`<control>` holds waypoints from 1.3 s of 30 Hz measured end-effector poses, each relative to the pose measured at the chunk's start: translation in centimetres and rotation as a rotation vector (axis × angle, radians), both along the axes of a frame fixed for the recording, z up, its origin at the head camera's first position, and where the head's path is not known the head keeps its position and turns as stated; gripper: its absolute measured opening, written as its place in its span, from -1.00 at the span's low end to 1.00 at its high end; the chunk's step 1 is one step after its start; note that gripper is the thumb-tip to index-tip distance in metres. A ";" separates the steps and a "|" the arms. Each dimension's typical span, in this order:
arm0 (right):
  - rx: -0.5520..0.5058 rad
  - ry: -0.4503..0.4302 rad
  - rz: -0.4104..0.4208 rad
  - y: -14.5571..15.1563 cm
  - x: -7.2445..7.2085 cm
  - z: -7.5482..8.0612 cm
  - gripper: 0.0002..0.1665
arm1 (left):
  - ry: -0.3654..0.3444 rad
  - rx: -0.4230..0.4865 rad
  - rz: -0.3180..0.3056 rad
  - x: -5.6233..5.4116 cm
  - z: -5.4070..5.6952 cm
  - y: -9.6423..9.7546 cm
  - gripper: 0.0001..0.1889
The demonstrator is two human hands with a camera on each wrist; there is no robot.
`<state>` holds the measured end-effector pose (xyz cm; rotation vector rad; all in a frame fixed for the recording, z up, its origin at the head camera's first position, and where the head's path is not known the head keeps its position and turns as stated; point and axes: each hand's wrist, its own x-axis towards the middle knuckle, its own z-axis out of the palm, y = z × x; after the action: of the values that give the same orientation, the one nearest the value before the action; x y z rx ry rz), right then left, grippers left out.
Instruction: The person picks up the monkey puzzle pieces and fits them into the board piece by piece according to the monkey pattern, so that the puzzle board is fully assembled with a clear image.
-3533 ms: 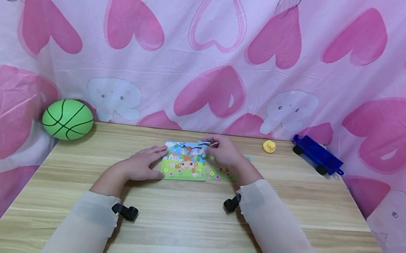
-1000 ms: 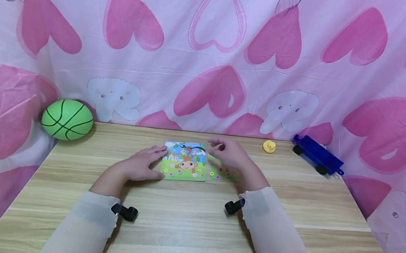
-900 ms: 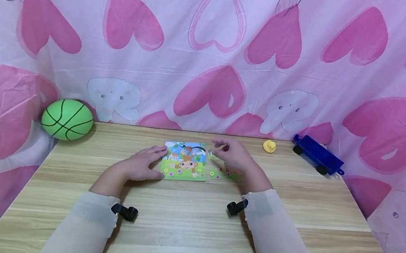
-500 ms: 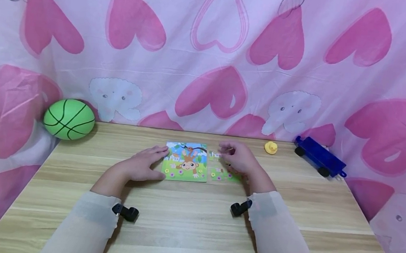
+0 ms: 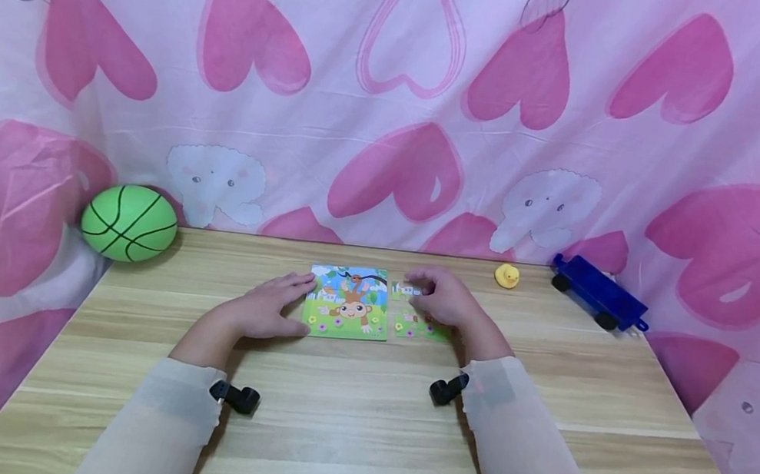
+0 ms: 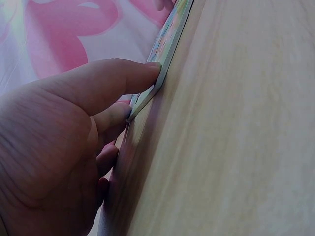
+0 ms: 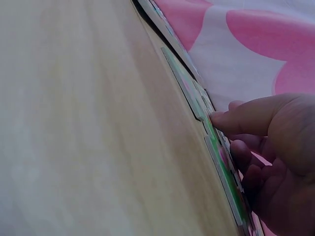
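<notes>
A jigsaw puzzle (image 5: 348, 304) with an upside-down monkey lies flat at the back middle of the table. Along its left edge rests my left hand (image 5: 268, 306), fingers near the back-left corner and thumb at the front-left one. The left wrist view shows that thumb (image 6: 147, 73) on the puzzle's pale edge. Just right of the puzzle are several loose puzzle pieces (image 5: 405, 325), some with white fence, others with flowers on green. My right hand (image 5: 446, 302) is low over them, partly hiding them. Its thumb (image 7: 221, 119) reaches the pieces (image 7: 224, 172) in the right wrist view, fingers loosely bent.
A green ball (image 5: 129, 224) with black lines sits at the back left. Toward the back right are a small yellow rubber duck (image 5: 506, 276) and a blue toy wagon (image 5: 599, 292). A pink heart-print cloth (image 5: 393, 115) rises behind the wooden table (image 5: 340, 418).
My right hand held a puzzle piece at the puzzle's upper right corner; that corner is now filled. The hand has drawn back right over the loose pieces. My left hand has stayed put.
</notes>
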<state>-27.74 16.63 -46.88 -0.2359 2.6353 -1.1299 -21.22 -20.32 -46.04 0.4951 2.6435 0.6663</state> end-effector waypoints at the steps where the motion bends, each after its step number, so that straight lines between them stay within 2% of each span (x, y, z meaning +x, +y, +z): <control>1: 0.003 -0.005 -0.002 0.0 0.0 0.0 -0.48 | -0.001 -0.002 0.001 0.0 0.0 0.0 -0.01; 8: -0.003 -0.006 -0.001 -0.2 0.0 -0.1 -0.48 | -0.002 0.001 -0.002 0.0 0.1 0.1 -0.01; 22: 0.056 0.087 0.020 -0.8 0.3 0.5 -0.44 | -0.012 0.003 0.004 0.0 0.0 0.1 -0.01; 33: 0.030 0.059 0.022 -1.5 0.9 1.1 -0.56 | -0.010 -0.001 0.001 -0.1 0.0 0.1 -0.01; 39: 0.006 0.113 0.054 -2.1 1.1 1.5 -0.68 | 0.004 0.004 -0.010 -0.1 -0.1 0.0 -0.01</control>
<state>-26.65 14.50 -45.42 -0.3785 2.7121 -1.1215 -21.32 -20.28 -46.12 0.5109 2.6423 0.6686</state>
